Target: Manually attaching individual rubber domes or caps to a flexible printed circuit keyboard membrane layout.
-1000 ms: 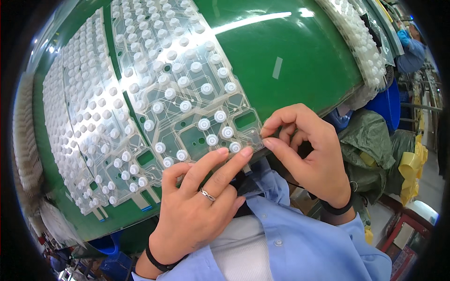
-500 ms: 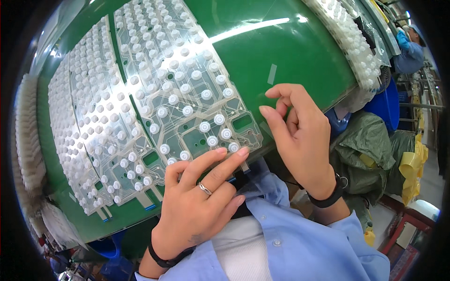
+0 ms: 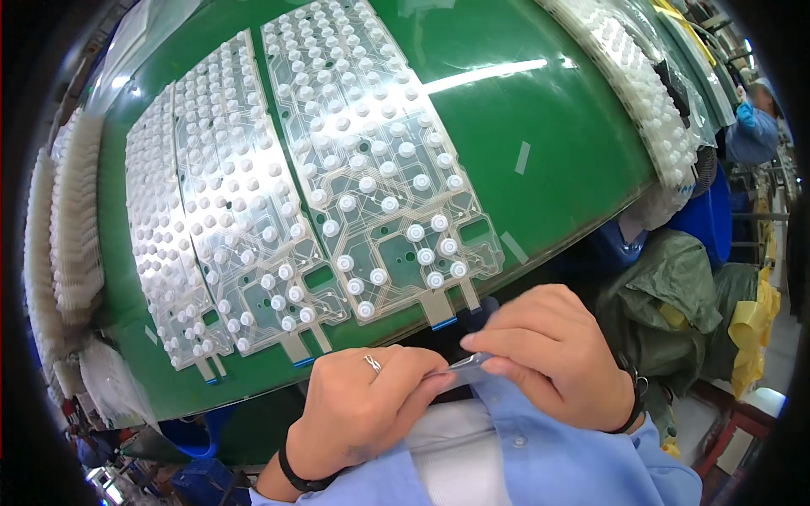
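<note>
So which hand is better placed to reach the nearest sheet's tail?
Probably the right hand: it sits just below the nearest membrane sheet and its tail. The left hand is lower, leftward.

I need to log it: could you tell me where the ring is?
Head view: the ring is on the left hand, lower centre, just below the green table edge.
</note>
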Tool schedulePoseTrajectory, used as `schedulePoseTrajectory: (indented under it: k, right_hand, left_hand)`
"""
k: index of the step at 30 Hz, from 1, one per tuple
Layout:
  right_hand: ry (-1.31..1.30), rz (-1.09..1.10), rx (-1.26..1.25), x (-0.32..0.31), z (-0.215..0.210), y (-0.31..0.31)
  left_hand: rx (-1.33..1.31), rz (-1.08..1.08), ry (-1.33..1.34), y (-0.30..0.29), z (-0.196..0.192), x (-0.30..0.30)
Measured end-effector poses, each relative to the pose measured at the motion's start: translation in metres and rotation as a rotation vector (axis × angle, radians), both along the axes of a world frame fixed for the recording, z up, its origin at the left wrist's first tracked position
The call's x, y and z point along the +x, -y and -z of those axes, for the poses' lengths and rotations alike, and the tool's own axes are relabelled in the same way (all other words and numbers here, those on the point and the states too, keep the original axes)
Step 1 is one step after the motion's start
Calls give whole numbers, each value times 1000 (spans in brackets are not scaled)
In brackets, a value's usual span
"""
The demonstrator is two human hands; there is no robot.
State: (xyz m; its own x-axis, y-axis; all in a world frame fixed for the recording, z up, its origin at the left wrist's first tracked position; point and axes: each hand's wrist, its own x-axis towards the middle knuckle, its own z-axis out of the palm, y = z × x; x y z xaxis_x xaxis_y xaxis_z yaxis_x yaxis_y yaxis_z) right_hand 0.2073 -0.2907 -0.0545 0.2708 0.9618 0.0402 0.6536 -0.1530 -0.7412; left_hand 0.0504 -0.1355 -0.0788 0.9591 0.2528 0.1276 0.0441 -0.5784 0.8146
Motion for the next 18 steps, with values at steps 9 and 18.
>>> schedulePoseTrajectory:
  k: [9, 18]
  right_hand:
    - [25, 45, 253, -9, 2, -12]
    - [-388, 320, 266, 39, 11, -15]
  left_hand:
    - [57, 29, 71, -2, 3, 7]
    - [259, 46, 28, -27, -1, 15]
